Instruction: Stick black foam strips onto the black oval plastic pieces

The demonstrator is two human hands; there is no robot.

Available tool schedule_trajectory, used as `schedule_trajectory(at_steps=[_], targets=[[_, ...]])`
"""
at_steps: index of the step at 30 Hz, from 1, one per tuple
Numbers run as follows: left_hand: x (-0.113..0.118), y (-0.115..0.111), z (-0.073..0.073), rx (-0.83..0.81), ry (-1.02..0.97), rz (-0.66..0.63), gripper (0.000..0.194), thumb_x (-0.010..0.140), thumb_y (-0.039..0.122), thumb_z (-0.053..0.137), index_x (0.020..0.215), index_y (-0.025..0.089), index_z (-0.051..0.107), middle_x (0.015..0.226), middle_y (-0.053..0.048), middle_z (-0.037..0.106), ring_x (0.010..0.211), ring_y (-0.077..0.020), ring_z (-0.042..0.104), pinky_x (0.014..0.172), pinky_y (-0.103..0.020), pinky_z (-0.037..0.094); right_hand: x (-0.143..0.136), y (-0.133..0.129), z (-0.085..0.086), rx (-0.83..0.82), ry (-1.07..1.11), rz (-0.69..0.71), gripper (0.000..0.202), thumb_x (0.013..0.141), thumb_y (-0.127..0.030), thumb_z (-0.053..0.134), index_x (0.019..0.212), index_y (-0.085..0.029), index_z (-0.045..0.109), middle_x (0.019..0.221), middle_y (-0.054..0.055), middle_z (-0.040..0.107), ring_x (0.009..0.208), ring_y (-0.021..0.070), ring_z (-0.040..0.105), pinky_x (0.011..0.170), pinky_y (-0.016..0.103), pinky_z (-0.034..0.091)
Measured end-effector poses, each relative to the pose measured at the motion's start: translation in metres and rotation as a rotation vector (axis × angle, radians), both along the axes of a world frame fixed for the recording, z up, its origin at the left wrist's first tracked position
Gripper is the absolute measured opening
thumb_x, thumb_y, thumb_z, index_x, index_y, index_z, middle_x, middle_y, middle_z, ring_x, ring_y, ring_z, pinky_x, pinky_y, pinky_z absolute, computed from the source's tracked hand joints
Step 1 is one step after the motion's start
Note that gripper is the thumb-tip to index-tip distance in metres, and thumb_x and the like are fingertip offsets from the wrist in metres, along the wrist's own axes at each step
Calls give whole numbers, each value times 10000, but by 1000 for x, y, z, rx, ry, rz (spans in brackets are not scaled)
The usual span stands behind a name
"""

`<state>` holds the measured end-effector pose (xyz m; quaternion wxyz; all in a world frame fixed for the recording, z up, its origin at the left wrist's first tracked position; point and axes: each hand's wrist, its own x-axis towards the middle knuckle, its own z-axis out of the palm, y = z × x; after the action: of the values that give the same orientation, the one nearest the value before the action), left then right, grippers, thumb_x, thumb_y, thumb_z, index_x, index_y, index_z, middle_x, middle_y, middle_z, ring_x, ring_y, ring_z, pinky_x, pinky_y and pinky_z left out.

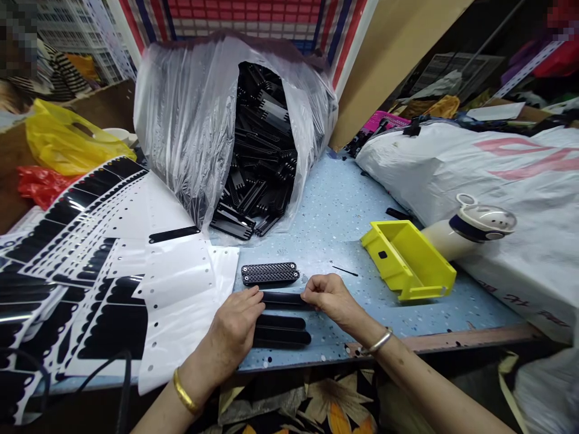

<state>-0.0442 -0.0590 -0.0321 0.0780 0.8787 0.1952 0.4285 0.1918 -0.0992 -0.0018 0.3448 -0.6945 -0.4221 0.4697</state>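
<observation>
In the head view, the right hand point(329, 295) has its thumb and index finger pinched together on the right end of a slim black strip point(284, 300), which lies level just above the tabletop point(323, 211) or on it; the gap, if any, cannot be told. The left hand point(236, 319) rests at the strip's other end, its fingers bunched side by side; whether its thumb clamps the strip is hidden. Holding both ends probably steadies so narrow a piece and lets its edge be felt.

Two more strips point(281, 324) lie side by side nearer the body, seemingly set parallel for easy reach. Just beyond the held one sits a textured black piece point(270, 274), lined up much the same way.

Sheets point(181, 289) bearing black shapes fan out at the left, likely within that hand's range. The plastic bag point(185, 120) behind gapes toward the person, presumably for access to the black parts point(262, 150) inside. A yellow bin point(375, 244) stands at the right, beside a bottle point(461, 232), clear of the hands.
</observation>
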Motion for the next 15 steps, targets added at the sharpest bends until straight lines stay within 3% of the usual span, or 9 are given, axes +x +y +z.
schedule_trajectory(at_steps=[15], targets=[[-1,0,-4,-14,-8,2,314,818,-42,463,999,126,655,1005,-134,772,1003,-290,724,786,-415,641,0,-6,-10,152,-202,21,138,680,-278,598,575,-202,550,526,-34,512,505,123,456,485,238,357]])
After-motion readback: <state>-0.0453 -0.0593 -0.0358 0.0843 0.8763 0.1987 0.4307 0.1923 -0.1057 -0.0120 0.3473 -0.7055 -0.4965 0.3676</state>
